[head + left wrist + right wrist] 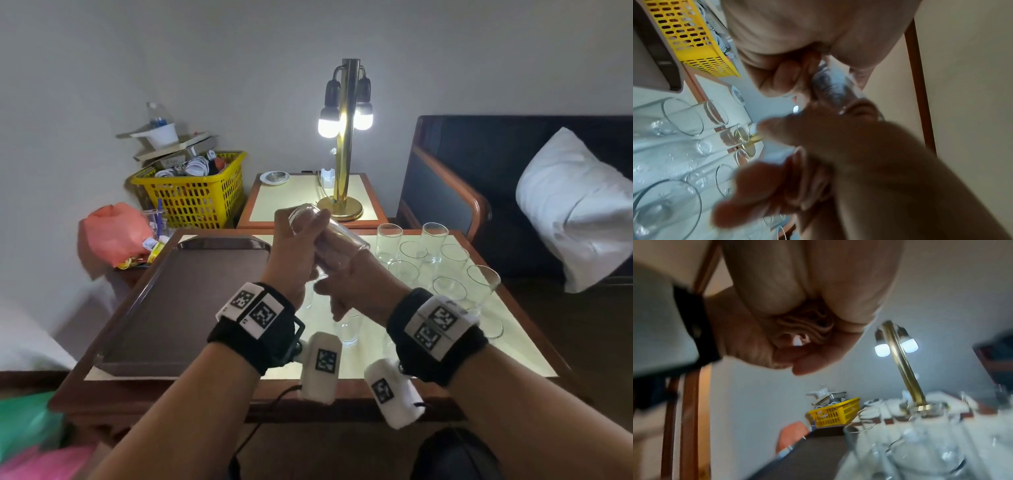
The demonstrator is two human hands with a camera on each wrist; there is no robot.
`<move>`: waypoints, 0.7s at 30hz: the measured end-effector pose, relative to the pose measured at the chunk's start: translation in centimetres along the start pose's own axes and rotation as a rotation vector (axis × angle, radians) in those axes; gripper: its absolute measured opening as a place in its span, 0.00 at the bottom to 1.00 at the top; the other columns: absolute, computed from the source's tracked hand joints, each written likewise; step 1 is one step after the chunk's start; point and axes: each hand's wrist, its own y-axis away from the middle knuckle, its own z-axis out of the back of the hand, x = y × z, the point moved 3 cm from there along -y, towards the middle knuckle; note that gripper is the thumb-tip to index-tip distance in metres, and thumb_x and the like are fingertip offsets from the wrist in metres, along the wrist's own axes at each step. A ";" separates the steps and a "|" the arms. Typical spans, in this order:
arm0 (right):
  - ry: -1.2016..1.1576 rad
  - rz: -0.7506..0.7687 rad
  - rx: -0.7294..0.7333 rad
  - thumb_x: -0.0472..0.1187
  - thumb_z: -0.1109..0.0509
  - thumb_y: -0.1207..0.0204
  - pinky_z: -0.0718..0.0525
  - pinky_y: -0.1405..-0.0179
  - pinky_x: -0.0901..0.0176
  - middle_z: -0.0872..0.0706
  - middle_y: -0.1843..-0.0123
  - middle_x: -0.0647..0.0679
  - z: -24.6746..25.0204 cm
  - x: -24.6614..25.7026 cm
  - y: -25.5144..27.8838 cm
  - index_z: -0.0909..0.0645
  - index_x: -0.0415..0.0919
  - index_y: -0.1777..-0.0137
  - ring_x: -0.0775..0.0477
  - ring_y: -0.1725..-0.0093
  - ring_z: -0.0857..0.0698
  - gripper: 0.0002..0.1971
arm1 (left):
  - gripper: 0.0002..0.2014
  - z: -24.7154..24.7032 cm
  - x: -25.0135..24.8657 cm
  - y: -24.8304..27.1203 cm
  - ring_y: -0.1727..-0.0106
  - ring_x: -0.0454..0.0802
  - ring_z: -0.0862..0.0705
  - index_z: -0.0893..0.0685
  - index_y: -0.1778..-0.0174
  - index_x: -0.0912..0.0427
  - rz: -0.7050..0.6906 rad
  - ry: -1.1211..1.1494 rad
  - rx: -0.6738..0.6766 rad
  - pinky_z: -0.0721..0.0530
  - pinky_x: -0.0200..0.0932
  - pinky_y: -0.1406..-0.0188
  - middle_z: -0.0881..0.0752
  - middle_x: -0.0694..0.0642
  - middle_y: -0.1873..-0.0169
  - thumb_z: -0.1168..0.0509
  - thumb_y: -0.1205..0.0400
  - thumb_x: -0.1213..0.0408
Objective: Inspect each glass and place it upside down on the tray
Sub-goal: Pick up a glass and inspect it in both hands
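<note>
Both hands hold one clear glass (pixel 346 236) tilted in the air above the table, its base up and to the left. My left hand (pixel 291 250) grips the base end, with fingers curled round the glass (pixel 830 86). My right hand (pixel 349 274) holds the mouth end from below, and shows blurred in the left wrist view (pixel 838 142). The dark brown tray (pixel 178 294) lies on the left half of the table, with nothing on the part I can see. Several more glasses (pixel 424 253) stand upright on the right half. In the right wrist view the held glass is hidden behind my right hand (pixel 813 296).
A lit brass lamp (pixel 346 144) stands on a side table (pixel 291 202) behind. A yellow basket (pixel 195 195) and a red bag (pixel 113 233) sit at the back left. A dark sofa with a white pillow (pixel 575 205) is at the right.
</note>
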 end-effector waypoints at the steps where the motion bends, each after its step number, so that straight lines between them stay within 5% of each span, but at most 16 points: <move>1: -0.133 -0.035 -0.002 0.18 0.34 0.24 0.17 0.80 0.57 0.13 0.43 0.30 0.2 0.1 0.1 0.28 0.53 0.19 0.51 0.79 0.21 0.39 | 0.18 0.0 0.2 0.1 0.48 0.57 0.11 0.26 0.34 0.52 -0.025 0.041 0.001 0.12 0.55 0.51 0.16 0.59 0.46 0.28 0.15 0.56; 3: -0.232 -0.070 0.025 0.19 0.32 0.23 0.17 0.79 0.57 0.15 0.53 0.29 0.5 0.1 0.3 0.24 0.48 0.21 0.49 0.81 0.22 0.34 | 0.17 0.0 0.7 0.2 0.47 0.54 0.10 0.26 0.34 0.51 -0.054 0.074 0.010 0.11 0.53 0.52 0.16 0.58 0.45 0.29 0.15 0.56; 6: 0.148 -0.079 -0.015 0.21 0.35 0.22 0.09 0.69 0.52 0.13 0.32 0.35 1.1 -0.4 0.1 0.30 0.51 0.16 0.41 0.73 0.12 0.37 | 0.18 0.1 0.8 0.0 0.57 0.49 0.16 0.27 0.35 0.50 -0.036 -0.084 -0.012 0.19 0.45 0.64 0.18 0.58 0.48 0.30 0.14 0.50; 8: 0.608 0.067 -0.053 0.25 0.40 0.22 0.09 0.42 0.47 0.26 0.17 0.52 1.1 -0.4 0.2 0.36 0.55 0.13 0.42 0.44 0.09 0.39 | 0.23 0.3 0.9 -0.6 0.57 0.48 0.16 0.28 0.30 0.51 0.030 -0.156 -0.027 0.19 0.44 0.64 0.18 0.59 0.50 0.31 0.14 0.45; 10: 0.705 0.162 -0.046 0.26 0.43 0.23 0.14 0.32 0.42 0.33 0.14 0.57 0.8 -1.0 0.1 0.38 0.56 0.13 0.46 0.29 0.16 0.40 | 0.28 0.3 1.1 -0.8 0.56 0.46 0.10 0.30 0.25 0.57 0.109 -0.127 -0.008 0.12 0.45 0.61 0.16 0.64 0.51 0.32 0.14 0.45; 12: 0.395 0.062 -0.025 0.23 0.40 0.22 0.07 0.54 0.43 0.23 0.19 0.45 0.6 -1.2 0.0 0.37 0.57 0.13 0.43 0.52 0.07 0.40 | 0.23 0.6 1.2 -0.5 0.71 0.41 0.13 0.28 0.31 0.57 0.109 -0.064 0.022 0.16 0.40 0.75 0.18 0.61 0.57 0.30 0.14 0.48; 13: 0.174 -0.008 -0.014 0.22 0.36 0.21 0.08 0.68 0.48 0.16 0.29 0.35 0.3 -1.3 0.0 0.33 0.54 0.15 0.42 0.67 0.10 0.39 | 0.22 0.9 1.3 -0.3 0.70 0.44 0.12 0.27 0.33 0.57 0.106 -0.020 0.024 0.16 0.42 0.74 0.17 0.61 0.55 0.29 0.15 0.49; 15: -0.216 -0.071 -0.012 0.23 0.31 0.20 0.13 0.77 0.52 0.11 0.53 0.30 -0.1 -1.1 0.0 0.26 0.45 0.19 0.46 0.80 0.17 0.31 | 0.24 1.4 1.3 -0.3 0.51 0.55 0.08 0.26 0.32 0.55 0.093 0.053 0.034 0.09 0.54 0.59 0.13 0.63 0.44 0.26 0.18 0.48; 17: -0.370 -0.059 -0.011 0.29 0.32 0.17 0.12 0.74 0.52 0.09 0.58 0.34 -0.6 -0.6 -0.2 0.22 0.46 0.23 0.47 0.81 0.17 0.24 | 0.23 2.2 1.1 -0.4 0.51 0.60 0.15 0.25 0.36 0.51 0.045 0.024 0.034 0.16 0.54 0.60 0.15 0.62 0.42 0.26 0.19 0.45; 19: -0.372 -0.057 -0.003 0.37 0.31 0.15 0.10 0.71 0.48 0.10 0.43 0.31 -1.1 -0.4 -0.7 0.21 0.50 0.24 0.44 0.77 0.13 0.20 | 0.21 3.3 0.7 -0.9 0.59 0.57 0.21 0.25 0.39 0.47 0.007 -0.050 0.016 0.24 0.46 0.67 0.17 0.61 0.46 0.27 0.19 0.42; 21: -0.275 -0.071 -0.035 0.46 0.31 0.14 0.08 0.64 0.44 0.09 0.38 0.43 -1.6 -0.7 -1.1 0.21 0.56 0.24 0.40 0.68 0.08 0.19 | 0.27 4.6 0.2 -1.7 0.53 0.52 0.16 0.26 0.33 0.47 -0.015 -0.134 -0.022 0.23 0.45 0.62 0.14 0.58 0.41 0.28 0.22 0.38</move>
